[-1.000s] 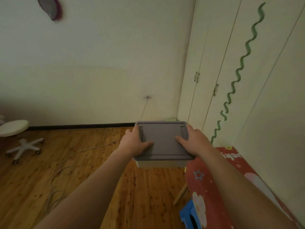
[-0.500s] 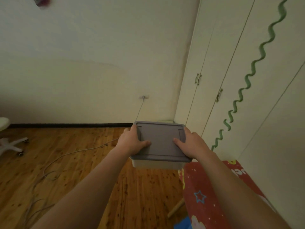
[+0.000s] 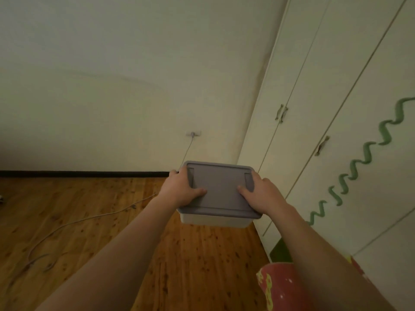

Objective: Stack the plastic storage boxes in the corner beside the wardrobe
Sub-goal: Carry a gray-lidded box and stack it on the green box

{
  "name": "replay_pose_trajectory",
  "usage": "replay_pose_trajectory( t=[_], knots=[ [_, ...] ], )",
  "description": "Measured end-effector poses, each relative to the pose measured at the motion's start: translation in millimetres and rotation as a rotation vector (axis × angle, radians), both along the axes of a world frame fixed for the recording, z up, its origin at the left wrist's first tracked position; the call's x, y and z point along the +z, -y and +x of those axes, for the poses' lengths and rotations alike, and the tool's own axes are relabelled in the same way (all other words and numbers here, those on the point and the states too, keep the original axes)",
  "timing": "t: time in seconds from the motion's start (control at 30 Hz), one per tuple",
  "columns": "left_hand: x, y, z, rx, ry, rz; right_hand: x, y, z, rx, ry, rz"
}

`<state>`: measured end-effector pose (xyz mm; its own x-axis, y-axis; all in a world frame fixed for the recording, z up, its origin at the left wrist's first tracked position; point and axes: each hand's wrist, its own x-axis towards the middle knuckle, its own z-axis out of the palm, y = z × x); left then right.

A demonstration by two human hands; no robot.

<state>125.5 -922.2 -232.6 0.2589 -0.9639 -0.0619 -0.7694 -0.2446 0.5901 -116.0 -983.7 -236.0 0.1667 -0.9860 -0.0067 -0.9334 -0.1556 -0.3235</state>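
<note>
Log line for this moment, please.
phase: carrying | storage box with grey lid, off floor | left hand, right hand: grip on box sides | wardrobe ahead right

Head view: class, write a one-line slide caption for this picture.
Both hands, left hand and right hand, carry a grey-lidded storage box toward the wardrobe corner.
</note>
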Motion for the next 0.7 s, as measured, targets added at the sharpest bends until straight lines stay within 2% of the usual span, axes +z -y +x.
replay_pose_trajectory(
  t=[0.5,0.7],
  knots=[
    [-12,159,28,-0.110,0.002,0.031,-15,136,21,-0.091,0.047,0.002],
    [-22,246,23,-0.118,0.010,0.041,-31,225,17,-0.091,0.050,0.022]
  ],
)
